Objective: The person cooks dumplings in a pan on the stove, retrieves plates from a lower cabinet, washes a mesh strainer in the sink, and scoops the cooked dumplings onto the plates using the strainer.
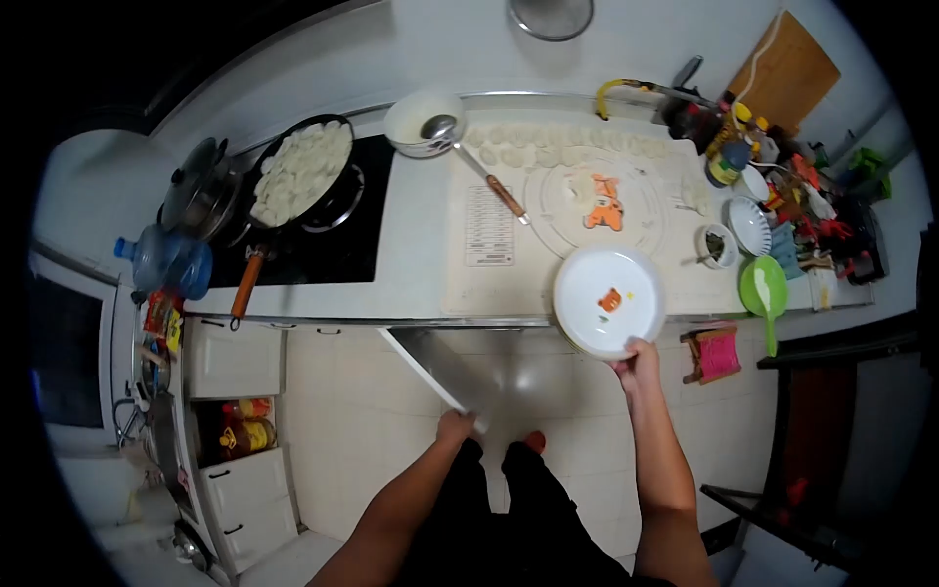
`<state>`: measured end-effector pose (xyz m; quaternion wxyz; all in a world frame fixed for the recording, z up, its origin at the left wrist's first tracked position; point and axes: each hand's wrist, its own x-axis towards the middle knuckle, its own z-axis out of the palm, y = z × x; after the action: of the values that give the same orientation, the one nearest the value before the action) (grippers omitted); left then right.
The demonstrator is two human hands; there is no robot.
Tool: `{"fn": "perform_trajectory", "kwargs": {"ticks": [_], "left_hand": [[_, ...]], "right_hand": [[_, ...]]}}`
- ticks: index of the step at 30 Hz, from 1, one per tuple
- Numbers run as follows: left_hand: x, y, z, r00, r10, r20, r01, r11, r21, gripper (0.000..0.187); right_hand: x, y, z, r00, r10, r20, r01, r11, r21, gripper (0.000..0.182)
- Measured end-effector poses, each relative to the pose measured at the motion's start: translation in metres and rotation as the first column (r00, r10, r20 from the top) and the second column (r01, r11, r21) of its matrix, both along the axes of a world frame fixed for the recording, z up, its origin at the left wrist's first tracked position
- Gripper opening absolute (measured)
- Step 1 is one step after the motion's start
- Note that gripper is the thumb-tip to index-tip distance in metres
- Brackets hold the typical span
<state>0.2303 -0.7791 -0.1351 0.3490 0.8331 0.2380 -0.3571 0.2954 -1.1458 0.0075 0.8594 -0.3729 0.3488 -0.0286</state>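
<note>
My right hand (638, 360) grips the near rim of a white plate (608, 300) with a small orange print, held at the counter's front edge. My left hand (456, 427) holds the corner of an open cabinet door (430, 370) below the counter. Beyond the plate, a white pastry mat (489, 284) carries rows of raw dumplings (548, 147) and an orange cartoon print.
A pan (299, 174) full of dumplings sits on the black stove (333, 249). A white bowl with a ladle (424, 123) stands beside it. Small bowls, a green spoon (763, 292), bottles and a cutting board (788, 70) crowd the right. A water jug (166, 259) stands left.
</note>
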Motion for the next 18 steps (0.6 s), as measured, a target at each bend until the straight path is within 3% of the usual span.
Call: {"fn": "perform_trajectory", "kwargs": {"ticks": [2, 4, 5, 6, 8, 9, 14, 18], "left_hand": [[0.016, -0.030, 0.009, 1.000, -0.019, -0.011, 0.018, 0.993, -0.118, 0.058], [0.024, -0.048, -0.022, 0.954, -0.216, 0.207, 0.243, 0.963, -0.117, 0.056], [0.041, -0.061, 0.051, 0.990, -0.143, -0.005, 0.137, 0.953, -0.271, 0.048], [0.049, -0.060, 0.072, 0.987, -0.160, -0.003, 0.153, 0.949, -0.274, 0.048], [0.071, -0.047, 0.101, 0.882, -0.450, 0.142, 0.464, 0.773, -0.433, 0.041], [0.090, -0.044, 0.131, 0.840, -0.530, 0.114, 0.525, 0.743, -0.415, 0.029], [0.147, 0.003, 0.139, 0.887, -0.427, 0.176, 0.458, 0.762, -0.458, 0.023], [0.210, -0.009, 0.159, 0.869, -0.445, 0.215, 0.491, 0.722, -0.488, 0.022]], "right_hand": [[0.013, -0.023, -0.040, 0.997, 0.077, 0.017, -0.077, 0.996, 0.039, 0.059], [0.030, -0.021, -0.051, 1.000, 0.002, -0.028, -0.002, 1.000, 0.004, 0.057], [0.035, -0.012, -0.036, 0.999, -0.017, -0.039, 0.017, 1.000, -0.002, 0.057], [0.045, 0.001, -0.009, 0.996, -0.081, -0.038, 0.081, 0.997, -0.002, 0.056], [0.056, 0.011, 0.008, 0.985, -0.169, -0.037, 0.169, 0.986, 0.003, 0.055], [0.062, 0.009, 0.011, 0.985, -0.165, -0.041, 0.165, 0.986, -0.006, 0.055], [0.066, -0.019, -0.019, 0.986, -0.091, -0.140, 0.098, 0.994, 0.046, 0.059], [0.079, -0.021, -0.010, 0.987, -0.104, -0.126, 0.094, 0.992, -0.082, 0.061]]}}
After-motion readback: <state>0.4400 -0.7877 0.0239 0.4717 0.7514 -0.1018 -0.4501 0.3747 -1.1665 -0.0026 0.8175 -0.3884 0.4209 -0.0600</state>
